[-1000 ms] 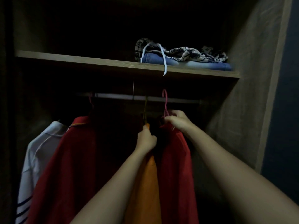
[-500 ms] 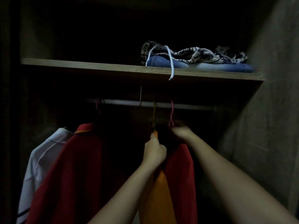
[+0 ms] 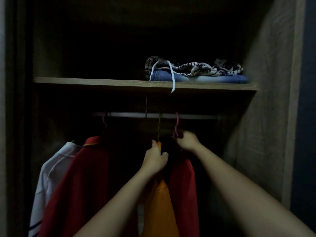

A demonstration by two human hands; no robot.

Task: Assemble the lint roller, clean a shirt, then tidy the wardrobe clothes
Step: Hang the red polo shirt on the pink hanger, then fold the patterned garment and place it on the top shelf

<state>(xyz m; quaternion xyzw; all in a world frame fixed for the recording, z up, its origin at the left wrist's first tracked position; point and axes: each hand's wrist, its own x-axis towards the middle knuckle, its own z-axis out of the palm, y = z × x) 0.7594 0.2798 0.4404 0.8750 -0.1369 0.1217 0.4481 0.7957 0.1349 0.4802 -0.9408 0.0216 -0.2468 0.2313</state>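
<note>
My left hand (image 3: 154, 161) is curled tight round the neck of the orange shirt (image 3: 160, 202), which hangs from the rail (image 3: 188, 116) by a thin hook (image 3: 159, 125). My right hand (image 3: 188, 141) is at the foot of the pink hanger (image 3: 176, 127) that carries the red shirt (image 3: 183, 185). This hand is blurred, so I cannot tell if it grips. I think that pulling on the cloth could slip a collar off, or a hook could jump from the rail. Compared with one second ago, both hands stay on the same garments, but then the right fingers were clearly round the hanger.

Left grip (image 3: 154, 159), right grip (image 3: 188, 141) (both curled) aloft
</note>
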